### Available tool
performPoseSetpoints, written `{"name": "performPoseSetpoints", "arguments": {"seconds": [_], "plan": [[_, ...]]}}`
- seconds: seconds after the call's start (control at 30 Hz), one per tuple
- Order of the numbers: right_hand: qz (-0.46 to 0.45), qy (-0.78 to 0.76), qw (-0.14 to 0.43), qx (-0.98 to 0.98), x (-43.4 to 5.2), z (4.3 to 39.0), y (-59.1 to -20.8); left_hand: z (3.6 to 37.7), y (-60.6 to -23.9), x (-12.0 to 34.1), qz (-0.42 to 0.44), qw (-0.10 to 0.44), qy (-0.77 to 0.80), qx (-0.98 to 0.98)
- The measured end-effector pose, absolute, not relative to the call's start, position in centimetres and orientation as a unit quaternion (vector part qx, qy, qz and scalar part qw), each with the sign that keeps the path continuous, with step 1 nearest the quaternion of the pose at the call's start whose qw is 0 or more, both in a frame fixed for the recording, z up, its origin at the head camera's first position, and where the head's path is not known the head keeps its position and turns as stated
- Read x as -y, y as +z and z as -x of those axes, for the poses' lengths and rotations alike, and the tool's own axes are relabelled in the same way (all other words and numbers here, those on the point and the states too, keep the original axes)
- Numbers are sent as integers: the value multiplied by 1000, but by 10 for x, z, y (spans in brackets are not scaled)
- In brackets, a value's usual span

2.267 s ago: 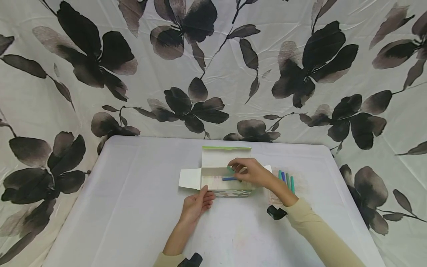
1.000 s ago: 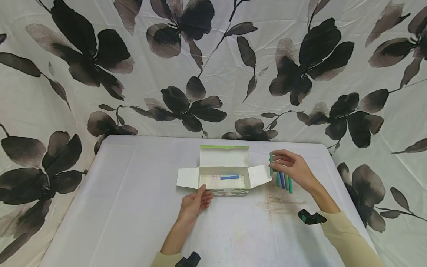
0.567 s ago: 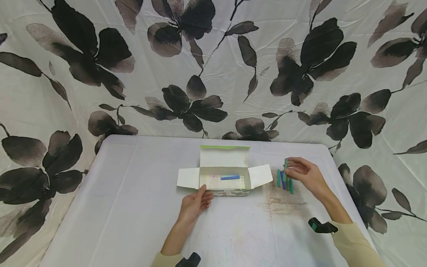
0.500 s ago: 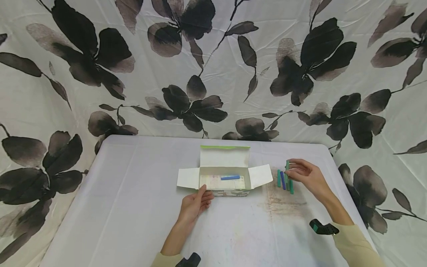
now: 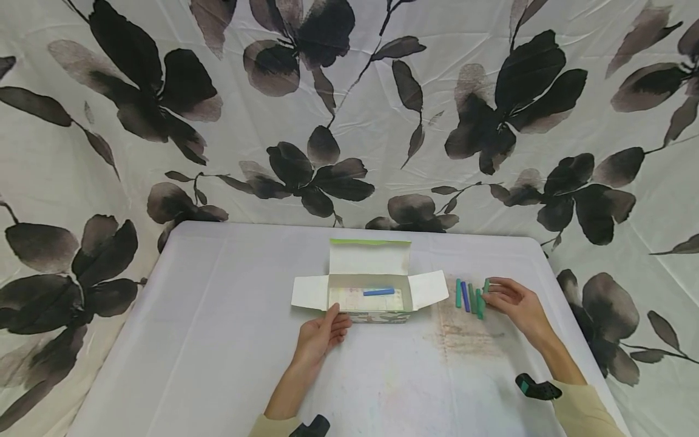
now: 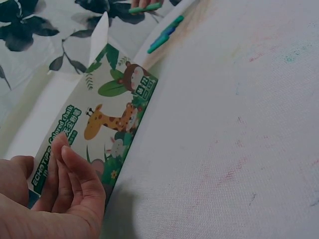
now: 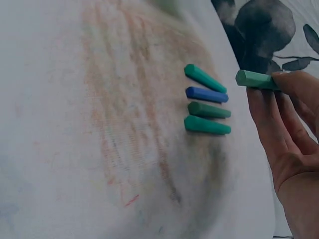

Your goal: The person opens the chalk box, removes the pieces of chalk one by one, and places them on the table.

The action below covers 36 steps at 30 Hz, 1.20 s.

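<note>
Chalk is the matter here: the right hand [image 5: 516, 301], which a moment ago drew back from the open chalk box [image 5: 370, 291], now pinches a green stick [image 7: 255, 79] just right of the row of four sticks [image 7: 207, 106] on the counter [image 5: 218, 340], suggesting the box is being emptied, while the left hand [image 5: 321, 335] lies with straight fingers against the box's near wall.

The right hand [image 7: 286, 144] fills the right edge of the frame, its fingertips [image 7: 294, 82] pinching one end of a green chalk stick [image 7: 255, 79]. This stick points left, toward the row beside it, and whether it touches the surface cannot be told. Just left of it, 4 chalk sticks lie side by side on the white surface [image 7: 60, 124]: a green one [image 7: 204, 78] at the top, a blue one [image 7: 206, 94] below it, then 2 more green ones [image 7: 208, 110] [image 7: 207, 125]. The cloth around them carries brownish and reddish smudges [image 7: 129, 99]. A dark leaf-patterned cloth [image 7: 264, 25] shows at the top right.
</note>
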State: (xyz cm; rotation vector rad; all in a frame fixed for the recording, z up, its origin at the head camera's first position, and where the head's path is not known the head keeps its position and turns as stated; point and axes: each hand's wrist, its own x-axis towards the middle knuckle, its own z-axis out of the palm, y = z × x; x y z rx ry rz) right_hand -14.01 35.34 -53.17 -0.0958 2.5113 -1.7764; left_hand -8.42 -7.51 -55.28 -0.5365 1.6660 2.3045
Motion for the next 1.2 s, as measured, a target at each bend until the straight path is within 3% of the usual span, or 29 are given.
{"name": "performPoseSetpoints", "arguments": {"seconds": [0.57, 1.2], "plan": [[-39, -497, 18, -867, -360, 136, -557, 84, -554, 75, 180, 121, 793, -569], [-14, -387, -39, -921, -350, 141, -544, 83, -554, 74, 184, 123, 790, -572]]}}
